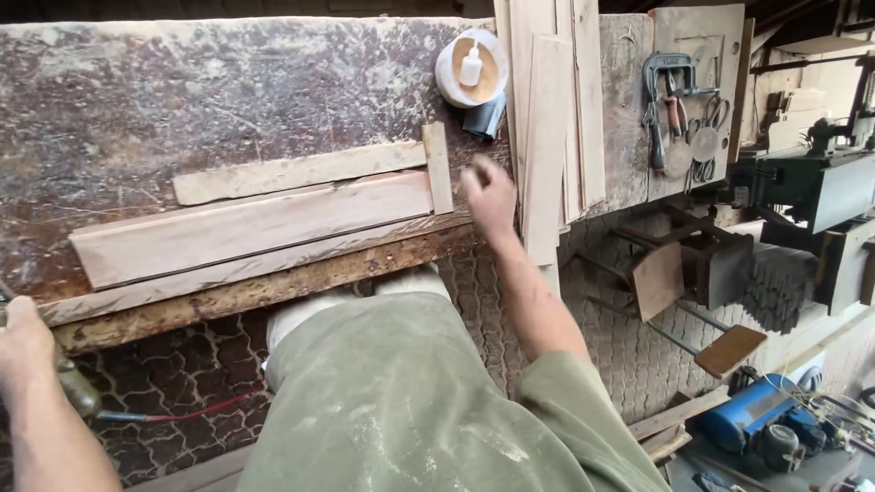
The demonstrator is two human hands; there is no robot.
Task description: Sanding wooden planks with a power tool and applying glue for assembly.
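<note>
Right hand (489, 193) is out over the near edge of the workbench (182, 100), toward its right end. Fingers are curled into a loose fist; we can't see anything in them. It sits just beside the short upright wood strip (437, 168) and the lower end of the leaning planks (550, 137), touching neither as far as we can tell.

Left hand (23, 339) is at the bench's near left corner, below the edge, fingers wrapped round the handle of a dark power tool (73, 387). Red and blue cable (173, 415) trails off it across the patterned floor (638, 355).

On the bench, along the near edge: wide flat board (255, 228), with a thinner pale slat (301, 171) lying above it, both running lengthwise. The short strip stands crosswise at their right ends.

Far right corner of the bench: white bowl (471, 68) holding a small white bottle (470, 66).

Past the planks, a board (693, 55) hung with a clamp (665, 77) and scissors. Blue motor unit (752, 410) on the floor, lower right.
</note>
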